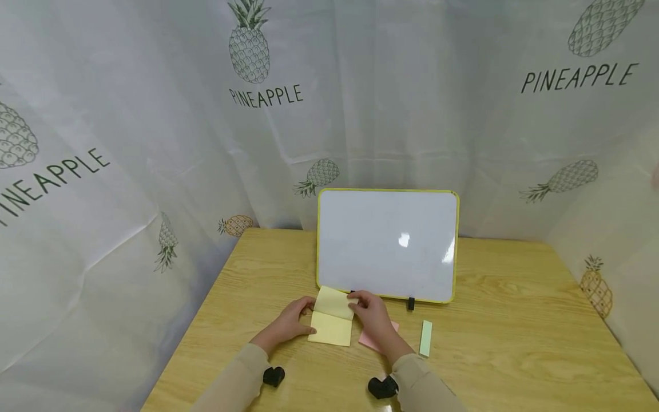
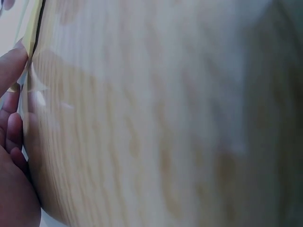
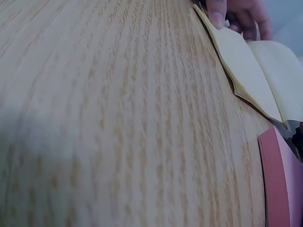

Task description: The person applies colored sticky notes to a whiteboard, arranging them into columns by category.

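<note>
A yellow sticky note pad (image 1: 330,331) lies on the table in front of the whiteboard, its upper leaf (image 1: 333,302) lifted and folded back from a crease across the middle. My left hand (image 1: 289,324) holds the pad at its left edge; in the right wrist view the left thumb (image 3: 218,18) presses on top of the pad. With thumb and fingers my right hand (image 1: 374,316) pinches the raised leaf at its right edge. A pink sticky note pad (image 1: 368,341) lies partly hidden under the right hand and wrist.
A whiteboard (image 1: 381,240) with a yellow frame stands behind the hands on small black feet (image 1: 411,304). To the right lies a narrow pale green note strip (image 1: 425,339). A pineapple-print curtain (image 1: 370,114) surrounds the wooden table (image 1: 515,320).
</note>
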Demonstrator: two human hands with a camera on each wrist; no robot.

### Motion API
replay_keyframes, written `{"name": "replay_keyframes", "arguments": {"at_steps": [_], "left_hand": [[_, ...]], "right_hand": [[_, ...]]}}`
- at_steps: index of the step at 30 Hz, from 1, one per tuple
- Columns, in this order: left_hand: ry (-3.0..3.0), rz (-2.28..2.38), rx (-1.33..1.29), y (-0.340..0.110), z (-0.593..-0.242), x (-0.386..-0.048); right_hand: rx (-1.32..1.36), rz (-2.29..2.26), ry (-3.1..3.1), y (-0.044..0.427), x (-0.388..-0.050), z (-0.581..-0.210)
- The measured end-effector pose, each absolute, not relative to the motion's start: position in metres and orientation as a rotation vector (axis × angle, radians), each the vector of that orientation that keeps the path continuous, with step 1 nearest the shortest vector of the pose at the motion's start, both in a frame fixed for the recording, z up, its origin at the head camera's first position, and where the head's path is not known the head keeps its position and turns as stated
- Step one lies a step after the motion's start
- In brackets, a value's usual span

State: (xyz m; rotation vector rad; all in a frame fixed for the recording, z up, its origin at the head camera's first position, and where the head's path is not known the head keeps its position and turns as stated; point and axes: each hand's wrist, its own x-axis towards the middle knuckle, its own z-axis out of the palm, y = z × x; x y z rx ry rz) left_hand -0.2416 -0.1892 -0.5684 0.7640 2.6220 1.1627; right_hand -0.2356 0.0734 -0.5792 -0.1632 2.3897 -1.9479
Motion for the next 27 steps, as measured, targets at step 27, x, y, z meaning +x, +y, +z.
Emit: {"name": "replay_keyframes", "arguments": {"at_steps": [27], "left_hand": [[2.629,1.156,0.747,-0.1895,-0.5685,-0.2395]], "right_hand": [[-0.014,-2.128,2.327,0.0746,-0.2347,-0.5757]]}}
